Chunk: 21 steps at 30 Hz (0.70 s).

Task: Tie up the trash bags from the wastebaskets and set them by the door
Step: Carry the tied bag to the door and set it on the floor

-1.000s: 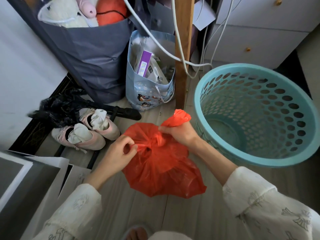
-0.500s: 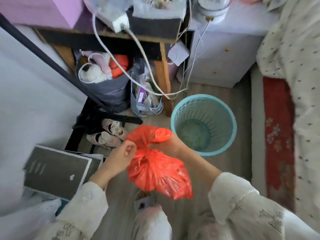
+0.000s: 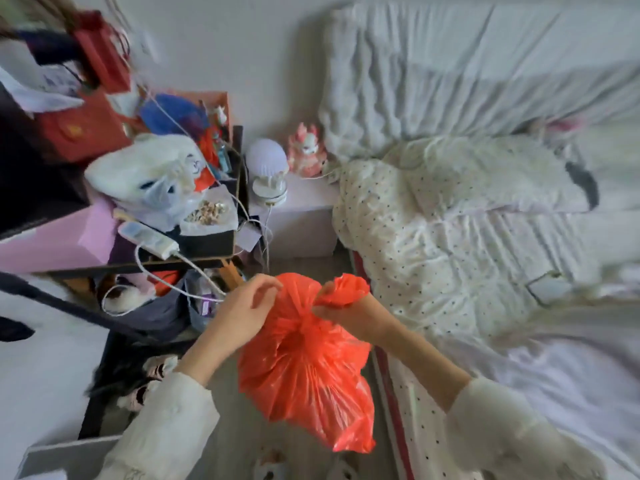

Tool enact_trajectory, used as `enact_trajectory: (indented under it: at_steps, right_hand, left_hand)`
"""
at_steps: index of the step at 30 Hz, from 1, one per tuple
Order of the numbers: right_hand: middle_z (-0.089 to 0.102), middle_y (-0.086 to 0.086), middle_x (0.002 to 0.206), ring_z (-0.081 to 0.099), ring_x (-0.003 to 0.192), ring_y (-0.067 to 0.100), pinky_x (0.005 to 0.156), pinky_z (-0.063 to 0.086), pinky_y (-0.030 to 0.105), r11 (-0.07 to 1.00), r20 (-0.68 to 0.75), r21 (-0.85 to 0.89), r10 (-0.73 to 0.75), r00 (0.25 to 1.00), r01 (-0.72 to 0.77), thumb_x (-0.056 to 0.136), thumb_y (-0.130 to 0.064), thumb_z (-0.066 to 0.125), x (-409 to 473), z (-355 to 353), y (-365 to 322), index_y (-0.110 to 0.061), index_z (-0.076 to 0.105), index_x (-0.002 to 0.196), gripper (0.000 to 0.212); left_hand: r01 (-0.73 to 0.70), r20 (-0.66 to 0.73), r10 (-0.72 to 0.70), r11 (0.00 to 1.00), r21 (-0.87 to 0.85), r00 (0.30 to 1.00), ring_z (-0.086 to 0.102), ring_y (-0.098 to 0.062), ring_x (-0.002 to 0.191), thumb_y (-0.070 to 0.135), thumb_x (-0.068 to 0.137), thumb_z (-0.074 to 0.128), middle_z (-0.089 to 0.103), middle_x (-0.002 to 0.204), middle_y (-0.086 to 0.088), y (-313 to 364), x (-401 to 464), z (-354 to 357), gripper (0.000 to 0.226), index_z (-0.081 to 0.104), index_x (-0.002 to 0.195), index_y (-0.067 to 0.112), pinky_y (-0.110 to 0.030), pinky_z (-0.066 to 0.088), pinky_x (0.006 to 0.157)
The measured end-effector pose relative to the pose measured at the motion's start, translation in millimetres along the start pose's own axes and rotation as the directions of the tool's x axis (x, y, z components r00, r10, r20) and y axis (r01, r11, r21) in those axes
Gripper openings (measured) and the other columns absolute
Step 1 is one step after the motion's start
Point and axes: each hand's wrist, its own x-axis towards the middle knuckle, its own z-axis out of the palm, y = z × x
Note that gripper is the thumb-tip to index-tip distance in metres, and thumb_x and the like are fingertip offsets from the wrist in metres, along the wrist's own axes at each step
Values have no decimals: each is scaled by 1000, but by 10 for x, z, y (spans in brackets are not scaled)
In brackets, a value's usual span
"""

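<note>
So I've got the red bag [image 3: 304, 372] held up off the floor, hanging between my hands next to the bed [image 3: 485, 237]. Left hand [image 3: 239, 313] has its fingers [image 3: 266, 289] pinching the gathered neck, right hand [image 3: 349, 313] is gripping the bunched top flap. Cluttered surface [image 3: 69, 244] sits off to the left, with a lamp [image 3: 267, 168] beside it.

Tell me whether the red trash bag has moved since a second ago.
Yes. The red trash bag, then low on the floor beside the teal basket, now hangs lifted in both hands, beside the bed.
</note>
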Motion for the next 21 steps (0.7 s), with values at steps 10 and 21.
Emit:
enact_trajectory:
  at_steps: [10, 21]
  right_hand:
    - [55, 13, 70, 49, 65, 19, 65, 45, 38, 953, -626, 256, 292, 723, -164, 81, -2, 62, -2010, -1197, -162, 2, 61, 78, 6]
    - [60, 12, 72, 51, 66, 21, 63, 44, 39, 774, -808, 573, 588, -26, -269, 79, -7, 62, -5221, -604, -107, -2, 63, 77, 6]
  left_hand:
    - [-475, 364, 501, 865, -163, 786, 61, 5, 80, 16, 91, 48, 66, 84, 12, 2090, -43, 606, 20, 57, 86, 33, -12, 46, 74]
    - [-629, 679, 724, 584, -513, 118, 65, -18, 77, 7, 90, 50, 67, 77, 4, 3480, -2300, 2296, 29, 57, 79, 32, -21, 48, 68]
